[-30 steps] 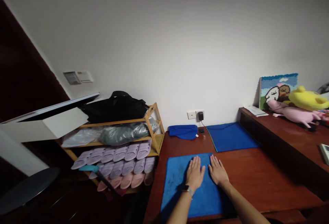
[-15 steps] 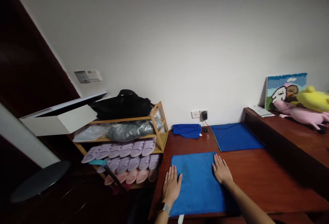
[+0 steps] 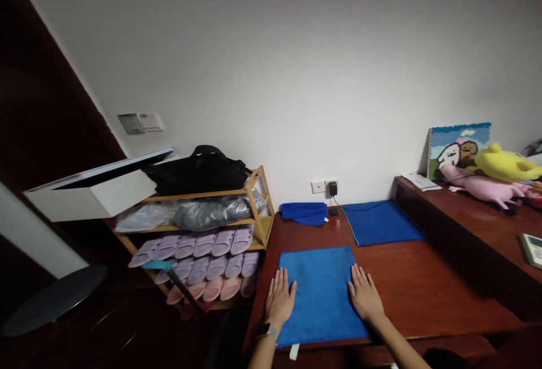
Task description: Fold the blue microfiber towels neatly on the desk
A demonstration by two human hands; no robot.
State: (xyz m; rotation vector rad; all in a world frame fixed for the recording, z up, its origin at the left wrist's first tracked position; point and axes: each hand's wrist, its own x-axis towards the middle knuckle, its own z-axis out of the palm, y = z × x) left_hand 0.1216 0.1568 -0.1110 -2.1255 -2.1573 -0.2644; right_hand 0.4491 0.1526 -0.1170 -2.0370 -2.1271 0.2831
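A bright blue cloth (image 3: 319, 295) lies spread flat on the reddish-brown wooden table (image 3: 440, 284), its white tag (image 3: 294, 351) hanging at the front edge. My left hand (image 3: 280, 298) rests palm down along the cloth's left edge, fingers stretched out. On the opposite edge, my right hand (image 3: 365, 294) lies flat with its fingers extended and overlaps the cloth's border. Neither hand grips anything. Farther back, a folded dark blue cloth (image 3: 304, 212) sits by the wall, and another blue cloth (image 3: 383, 223) is laid flat to its right.
A black plug (image 3: 333, 188) with a cable is in the wall socket. To the left stands a wooden rack (image 3: 266, 228) with several slippers (image 3: 205, 243), a black bag (image 3: 203, 171) and a white box (image 3: 122, 194). Plush toys (image 3: 480, 183) lie on the raised ledge at right.
The view has shifted slightly, bringing more of the right ledge into sight. My right hand sits slightly lower along the cloth's right edge; my left hand stays at the left edge.
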